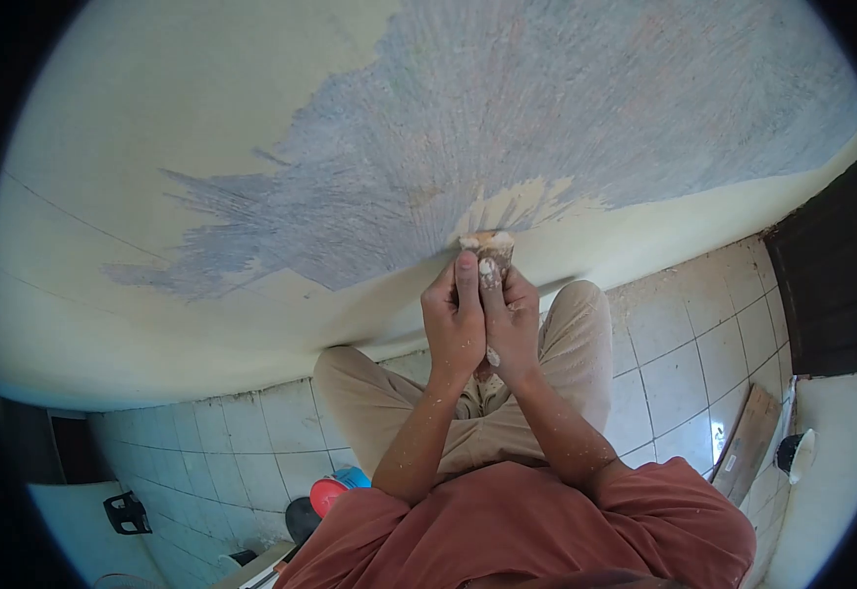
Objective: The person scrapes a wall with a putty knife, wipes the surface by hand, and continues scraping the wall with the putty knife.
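Both of my hands are wrapped around a scraper, thumbs side by side along it. My left hand (453, 319) grips it from the left and my right hand (514, 319) from the right, with white specks on the skin. The scraper's (488, 241) broad, paint-crusted end touches or nearly touches the wall (183, 108); its handle is mostly hidden by my fingers. Above it spreads a large scraped patch (507, 118), bluish grey and streaked, with cream paint around it. A jagged strip of cream paint (517, 201) lies just above the scraper end.
My bent knees flank my hands close to the wall. On the white tiled floor (674, 383), a wooden board (747, 444) lies at right. A red and blue container (327, 495) is at lower left, a black stool-like item (127, 512) farther left. A dark panel (836, 265) stands right.
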Motion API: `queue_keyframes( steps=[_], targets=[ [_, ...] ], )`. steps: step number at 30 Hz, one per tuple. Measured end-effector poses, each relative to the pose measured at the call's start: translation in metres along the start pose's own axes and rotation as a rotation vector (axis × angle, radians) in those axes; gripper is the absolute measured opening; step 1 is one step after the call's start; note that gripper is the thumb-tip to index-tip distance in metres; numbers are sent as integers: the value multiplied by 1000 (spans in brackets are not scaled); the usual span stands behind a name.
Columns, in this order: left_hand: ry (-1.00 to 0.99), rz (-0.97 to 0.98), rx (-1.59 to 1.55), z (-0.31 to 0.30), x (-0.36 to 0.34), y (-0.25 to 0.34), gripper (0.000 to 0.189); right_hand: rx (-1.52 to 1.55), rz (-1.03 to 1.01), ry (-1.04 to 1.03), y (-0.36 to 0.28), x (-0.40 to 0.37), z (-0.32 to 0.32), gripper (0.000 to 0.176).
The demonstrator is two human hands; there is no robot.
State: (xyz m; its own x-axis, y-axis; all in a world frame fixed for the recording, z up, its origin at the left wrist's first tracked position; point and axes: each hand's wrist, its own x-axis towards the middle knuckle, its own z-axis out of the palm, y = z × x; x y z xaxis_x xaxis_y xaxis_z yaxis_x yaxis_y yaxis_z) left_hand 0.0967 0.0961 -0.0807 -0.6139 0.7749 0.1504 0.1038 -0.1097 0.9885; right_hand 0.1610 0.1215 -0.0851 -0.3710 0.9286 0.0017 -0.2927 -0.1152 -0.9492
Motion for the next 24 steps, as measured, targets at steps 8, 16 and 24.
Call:
queue_keyframes(
  steps=[8,16,24],
  targets=[
    [20,4,-4,4,0,13,37,42,-60,0,-6,1,3,23],
    [4,-13,23,-1,2,20,38,15,1,6,-12,-1,3,24],
    [28,52,33,8,0,16,38,19,-94,49,-5,3,2,24]
  ],
)
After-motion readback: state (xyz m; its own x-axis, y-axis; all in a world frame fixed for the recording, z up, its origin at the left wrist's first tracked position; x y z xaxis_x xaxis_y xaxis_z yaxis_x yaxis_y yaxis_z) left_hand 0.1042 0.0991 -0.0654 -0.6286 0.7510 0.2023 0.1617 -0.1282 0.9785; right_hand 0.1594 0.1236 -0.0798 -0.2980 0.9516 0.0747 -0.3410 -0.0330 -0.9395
